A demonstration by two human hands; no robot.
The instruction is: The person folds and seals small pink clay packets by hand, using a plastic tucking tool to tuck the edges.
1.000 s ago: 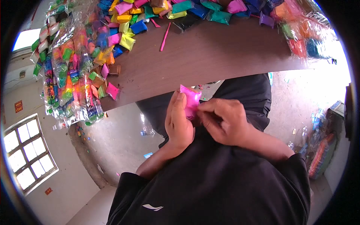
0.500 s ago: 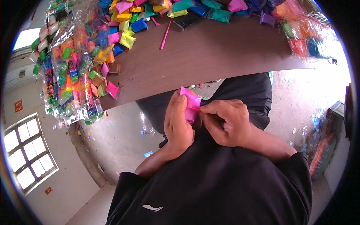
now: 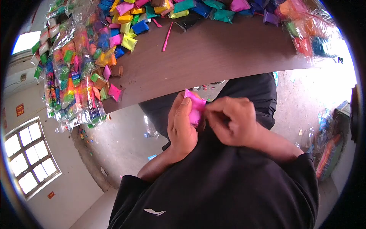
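A pink clay packet (image 3: 196,107) in shiny plastic wrap is held above my lap, just off the table's front edge. My left hand (image 3: 181,124) is closed around it, thumb lying along its near face. At the packet's right edge, my right hand (image 3: 233,120) is in a pinch, slightly blurred. Whatever is between those right fingertips is too small and smeared to make out.
Many coloured clay packets (image 3: 141,26) lie along the back and left of the brown table (image 3: 213,49). A thin pink stick (image 3: 167,37) rests near them. Clear bags of packets stand at the left (image 3: 70,72) and right (image 3: 305,32). My black-trousered legs (image 3: 251,95) are under the table edge.
My right hand has turned and shifted slightly up at the packet's edge. A thin pink strip seen at its fingertips earlier no longer shows. My left hand stays nearly still around the packet.
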